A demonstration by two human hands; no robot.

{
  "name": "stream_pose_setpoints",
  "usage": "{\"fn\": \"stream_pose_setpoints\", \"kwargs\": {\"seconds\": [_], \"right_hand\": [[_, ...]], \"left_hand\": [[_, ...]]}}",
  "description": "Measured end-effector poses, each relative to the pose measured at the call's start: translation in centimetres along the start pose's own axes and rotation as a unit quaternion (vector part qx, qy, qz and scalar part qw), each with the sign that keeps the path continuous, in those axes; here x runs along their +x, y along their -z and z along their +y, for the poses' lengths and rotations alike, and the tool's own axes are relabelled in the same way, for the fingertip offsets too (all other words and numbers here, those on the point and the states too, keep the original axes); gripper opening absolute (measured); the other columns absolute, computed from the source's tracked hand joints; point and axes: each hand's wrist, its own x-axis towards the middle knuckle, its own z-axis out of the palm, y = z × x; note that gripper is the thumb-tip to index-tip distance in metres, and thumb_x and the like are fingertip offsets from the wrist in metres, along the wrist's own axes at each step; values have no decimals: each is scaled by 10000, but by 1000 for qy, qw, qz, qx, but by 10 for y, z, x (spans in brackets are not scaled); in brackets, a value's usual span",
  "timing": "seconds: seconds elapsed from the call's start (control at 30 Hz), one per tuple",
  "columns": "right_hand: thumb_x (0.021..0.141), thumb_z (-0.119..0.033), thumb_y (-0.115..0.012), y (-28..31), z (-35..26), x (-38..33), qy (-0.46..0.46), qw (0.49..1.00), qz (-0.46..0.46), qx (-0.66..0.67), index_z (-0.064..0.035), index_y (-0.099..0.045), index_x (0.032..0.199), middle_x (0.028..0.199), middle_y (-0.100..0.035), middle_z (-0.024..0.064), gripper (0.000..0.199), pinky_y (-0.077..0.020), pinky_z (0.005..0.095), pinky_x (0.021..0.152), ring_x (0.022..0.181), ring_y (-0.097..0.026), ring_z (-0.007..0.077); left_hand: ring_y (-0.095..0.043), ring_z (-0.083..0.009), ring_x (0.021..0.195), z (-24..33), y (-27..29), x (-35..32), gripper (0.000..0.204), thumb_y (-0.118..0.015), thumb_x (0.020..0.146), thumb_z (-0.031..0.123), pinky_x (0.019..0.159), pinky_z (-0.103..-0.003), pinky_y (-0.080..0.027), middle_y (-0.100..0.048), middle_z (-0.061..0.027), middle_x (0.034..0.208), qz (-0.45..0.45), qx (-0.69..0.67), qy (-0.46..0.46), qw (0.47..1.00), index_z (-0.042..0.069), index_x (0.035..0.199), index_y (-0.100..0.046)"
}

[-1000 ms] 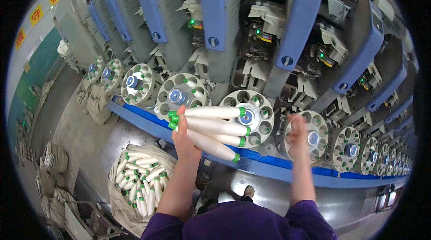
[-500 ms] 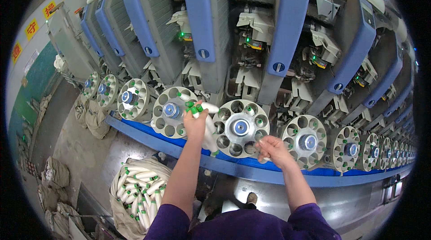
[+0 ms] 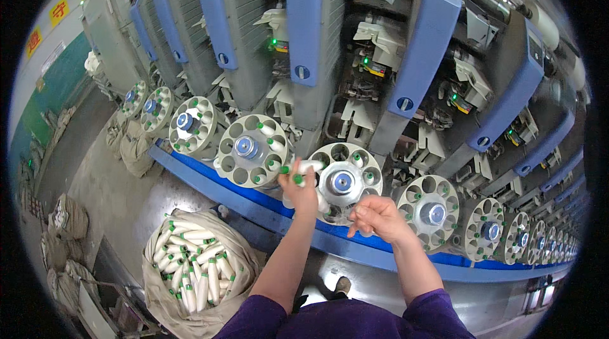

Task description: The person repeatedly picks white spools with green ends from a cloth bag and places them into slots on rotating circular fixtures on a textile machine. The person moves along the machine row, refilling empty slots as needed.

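Several white yarn bobbins (image 3: 311, 166) with green ends are in my left hand (image 3: 303, 196), whose fingers are wrapped round them. One of these lies across the left edge of a round magazine (image 3: 327, 180) with a blue-and-silver hub; another hangs below my palm. A few pockets of this magazine hold green-tipped bobbins (image 3: 357, 160), while other pockets show dark. At the magazine's lower right rim, my right hand (image 3: 380, 218) is closed, thumb and fingers pinched together. Whatever may be between those fingertips is too small to make out.
A cloth sack (image 3: 248, 263) full of green-tipped bobbins stands at lower left. More round magazines (image 3: 236, 164) line a blue rail (image 3: 209, 177) on both sides. Behind them rise machine units with blue panels (image 3: 422, 40). Other sacks (image 3: 136, 152) lie on the floor at left.
My left hand has moved right, away from the neighbouring magazine to the middle one, carrying its bobbins. The right hand has shifted slightly along the rim. The whole view has tilted a little.
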Motion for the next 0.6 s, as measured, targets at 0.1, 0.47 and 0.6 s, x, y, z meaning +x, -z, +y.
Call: {"fn": "stream_pose_setpoints", "kwargs": {"seconds": [0.1, 0.47, 0.6], "right_hand": [[922, -191, -531, -10, -15, 6, -20, 999, -29, -26, 7, -613, 890, 590, -485, -9, 216, -516, 284, 575, 511, -460, 71], [878, -267, -598, 59, -33, 45, 8, 989, 64, -132, -50, -583, 1003, 811, -643, 54, 251, -491, 233, 541, 592, -598, 117], [881, -419, -526, 50, -30, 66, 79, 932, 349, -62, -55, -509, 1135, 1133, -540, 87, 444, -461, 367, 826, 902, -569, 174]], "left_hand": [[-386, -281, 1181, -8, -6, -14, 291, -704, 777, 206, 989, -365, -335, -358, -139, 1289, -68, 105, -78, 989, 137, 1058, -666], [-387, -111, 432, 124, 89, -23, 390, -402, 947, 347, 418, -260, -337, -406, -1, 527, -419, -255, 208, 846, 121, 630, -378], [-213, -94, 348, 178, 141, -7, 414, -291, 973, 409, 334, -253, -187, -289, 47, 477, -350, -458, 169, 800, 143, 662, -356]]}}
